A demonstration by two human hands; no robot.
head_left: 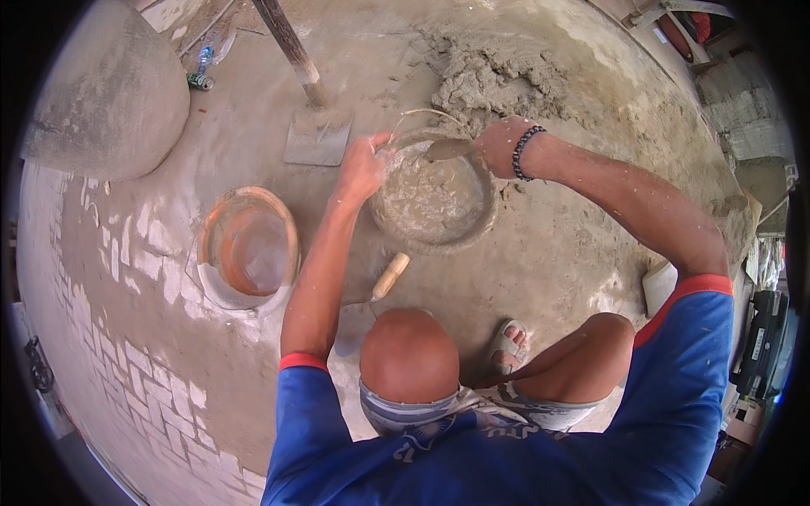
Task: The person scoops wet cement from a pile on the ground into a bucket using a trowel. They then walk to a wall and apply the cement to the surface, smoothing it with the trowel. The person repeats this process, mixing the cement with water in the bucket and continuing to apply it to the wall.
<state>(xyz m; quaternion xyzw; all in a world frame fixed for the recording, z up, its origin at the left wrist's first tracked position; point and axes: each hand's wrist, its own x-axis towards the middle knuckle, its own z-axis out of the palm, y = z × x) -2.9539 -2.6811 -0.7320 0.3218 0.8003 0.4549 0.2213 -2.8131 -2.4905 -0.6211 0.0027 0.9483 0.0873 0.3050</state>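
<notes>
A round, cement-caked basin [488,221] stands on the floor ahead of me, with wet grey mortar [429,201] inside. My left hand [363,169] is closed on the basin's left rim. At the upper right rim, my right hand [501,147] is in a fist around a tool whose flat, rounded grey blade [450,150] reaches over the mortar; its handle is hidden in my fingers. A thin bent handle [434,112] rises behind the basin's far rim. Between the basin and my knee lies a trowel with a wooden handle [391,277], its blade partly hidden by my arm and knee.
An orange bucket [289,221] with a little cloudy liquid stands to the left. Beyond it are a shovel [319,139], a large rounded grey vessel [110,93], a green can [201,82] and a plastic bottle [205,57]. A mortar heap [498,80] lies behind the basin.
</notes>
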